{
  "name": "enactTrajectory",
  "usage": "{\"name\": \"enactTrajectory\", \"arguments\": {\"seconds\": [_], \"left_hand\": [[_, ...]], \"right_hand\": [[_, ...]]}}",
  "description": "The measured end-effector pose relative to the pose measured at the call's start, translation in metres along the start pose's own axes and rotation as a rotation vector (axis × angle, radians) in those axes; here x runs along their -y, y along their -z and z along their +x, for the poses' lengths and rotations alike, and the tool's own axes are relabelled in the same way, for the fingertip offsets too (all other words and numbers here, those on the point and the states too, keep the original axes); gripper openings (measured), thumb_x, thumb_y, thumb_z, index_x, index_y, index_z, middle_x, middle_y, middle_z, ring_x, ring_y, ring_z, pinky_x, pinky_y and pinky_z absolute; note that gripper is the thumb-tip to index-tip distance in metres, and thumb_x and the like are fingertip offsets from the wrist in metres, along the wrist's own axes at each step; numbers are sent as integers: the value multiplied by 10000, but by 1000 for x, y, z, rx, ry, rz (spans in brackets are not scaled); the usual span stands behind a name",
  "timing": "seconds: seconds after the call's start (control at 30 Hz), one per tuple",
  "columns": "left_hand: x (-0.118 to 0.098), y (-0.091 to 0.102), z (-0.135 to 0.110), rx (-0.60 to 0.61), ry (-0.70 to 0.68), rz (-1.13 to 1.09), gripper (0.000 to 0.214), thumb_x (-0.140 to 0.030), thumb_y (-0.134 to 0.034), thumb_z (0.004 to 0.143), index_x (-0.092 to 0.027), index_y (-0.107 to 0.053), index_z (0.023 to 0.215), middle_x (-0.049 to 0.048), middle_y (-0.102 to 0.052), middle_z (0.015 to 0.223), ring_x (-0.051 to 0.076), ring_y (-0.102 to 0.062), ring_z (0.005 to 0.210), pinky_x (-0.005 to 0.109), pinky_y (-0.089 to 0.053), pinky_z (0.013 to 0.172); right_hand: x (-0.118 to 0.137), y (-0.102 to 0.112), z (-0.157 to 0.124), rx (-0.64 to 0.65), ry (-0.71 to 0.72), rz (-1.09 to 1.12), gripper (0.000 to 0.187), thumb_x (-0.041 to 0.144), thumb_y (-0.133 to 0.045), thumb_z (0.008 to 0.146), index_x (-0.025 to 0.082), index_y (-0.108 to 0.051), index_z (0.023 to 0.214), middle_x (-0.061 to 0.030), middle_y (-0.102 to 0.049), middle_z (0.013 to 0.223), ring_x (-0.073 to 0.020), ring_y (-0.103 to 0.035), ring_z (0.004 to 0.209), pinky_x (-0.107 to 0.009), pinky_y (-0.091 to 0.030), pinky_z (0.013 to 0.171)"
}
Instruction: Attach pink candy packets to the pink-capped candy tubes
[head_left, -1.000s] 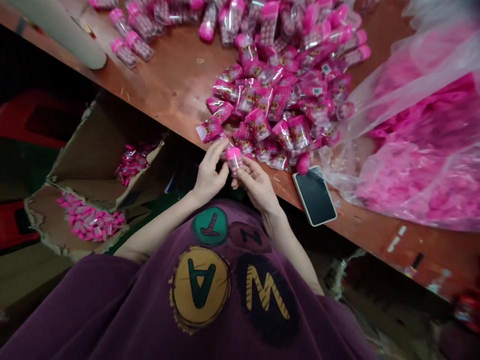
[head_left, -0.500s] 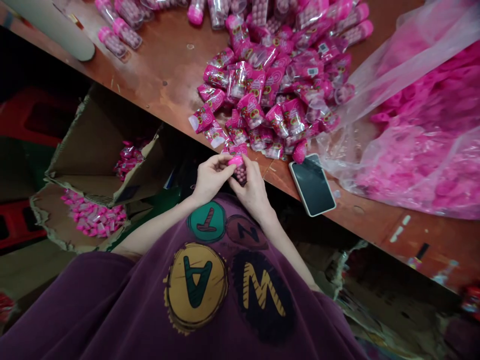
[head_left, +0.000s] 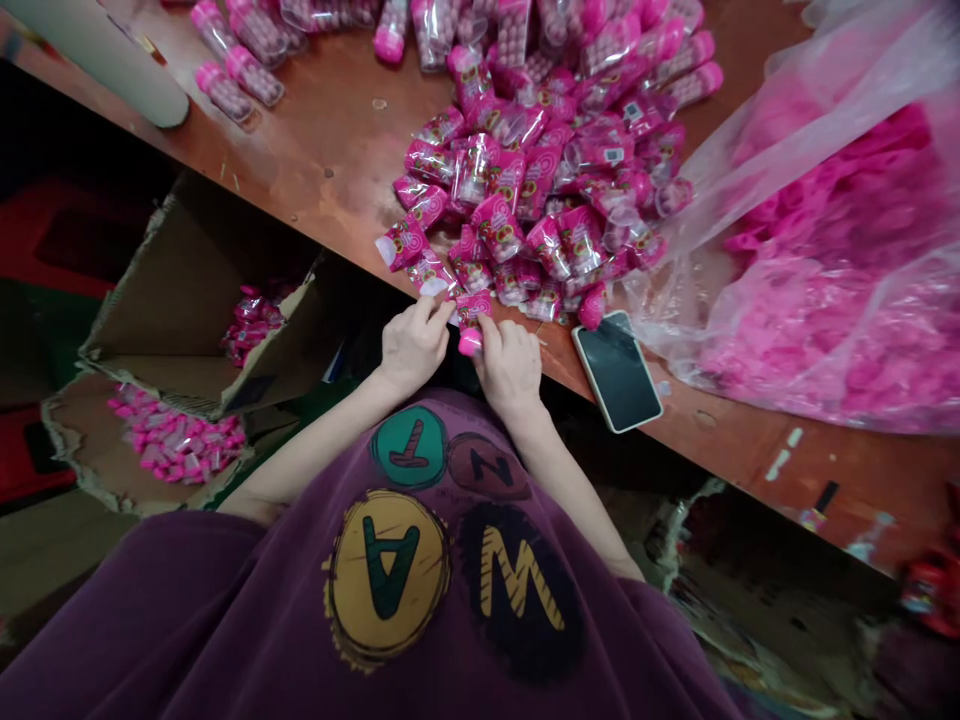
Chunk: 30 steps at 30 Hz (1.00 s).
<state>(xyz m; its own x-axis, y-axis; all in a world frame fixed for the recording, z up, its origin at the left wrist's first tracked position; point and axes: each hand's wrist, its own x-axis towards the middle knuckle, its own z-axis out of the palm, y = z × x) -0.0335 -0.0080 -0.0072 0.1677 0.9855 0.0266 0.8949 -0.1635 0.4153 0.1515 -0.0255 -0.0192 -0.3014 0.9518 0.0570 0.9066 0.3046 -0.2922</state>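
At the table's front edge, my left hand (head_left: 414, 345) has its fingers pressed together beside the edge of a pink printed wrapper (head_left: 474, 303). Whatever is between those fingertips is hidden. My right hand (head_left: 511, 365) is curled closed around a small candy jar. Only the jar's pink cap (head_left: 470, 343) shows clearly, pointing left between the hands; the hand covers most of its body. Just beyond my fingers lies a heap of pink-wrapped candy jars (head_left: 517, 190), some showing clear bases.
A phone (head_left: 619, 370) lies right of my right hand. Behind it sits a clear bag of pink plastic pieces (head_left: 817, 340). Capped candy jars (head_left: 255, 75) stand far left near a pale post (head_left: 120, 60). Cardboard boxes (head_left: 120, 350) with pink items are below, left.
My hands have moved apart from their joint hold on the capped jar. The jar has tipped into my right hand, and my left fingers have shifted to the wrapper's edge.
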Motion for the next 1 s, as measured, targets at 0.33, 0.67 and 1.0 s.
{"name": "enactTrajectory", "arguments": {"seconds": [0.33,0.67,1.0], "left_hand": [[-7,15,1,-136,234,-487,284,-311,-591,1017,-163,-784,870,52,-659,779,151,-597,701,276,-424,671],[-34,29,6,175,609,-1428,391,-417,-861,785,-160,-598,652,-58,-448,536,34,-356,426,225,-167,442],[-44,25,5,140,612,-1528,406,-346,-929,760,-138,-613,612,-29,-530,511,32,-431,453,185,-270,461]], "right_hand": [[-21,-17,-6,-348,88,225,197,229,-543,1022,175,-728,1064,-86,-701,933,-242,-604,882,-382,-394,787],[-9,-3,-10,-355,-50,629,316,477,-703,993,217,-711,1172,-56,-709,945,-211,-633,845,-369,-503,787],[14,4,15,-298,-524,1550,520,469,-964,715,246,-654,1068,24,-713,946,-119,-670,809,-286,-608,806]]}}
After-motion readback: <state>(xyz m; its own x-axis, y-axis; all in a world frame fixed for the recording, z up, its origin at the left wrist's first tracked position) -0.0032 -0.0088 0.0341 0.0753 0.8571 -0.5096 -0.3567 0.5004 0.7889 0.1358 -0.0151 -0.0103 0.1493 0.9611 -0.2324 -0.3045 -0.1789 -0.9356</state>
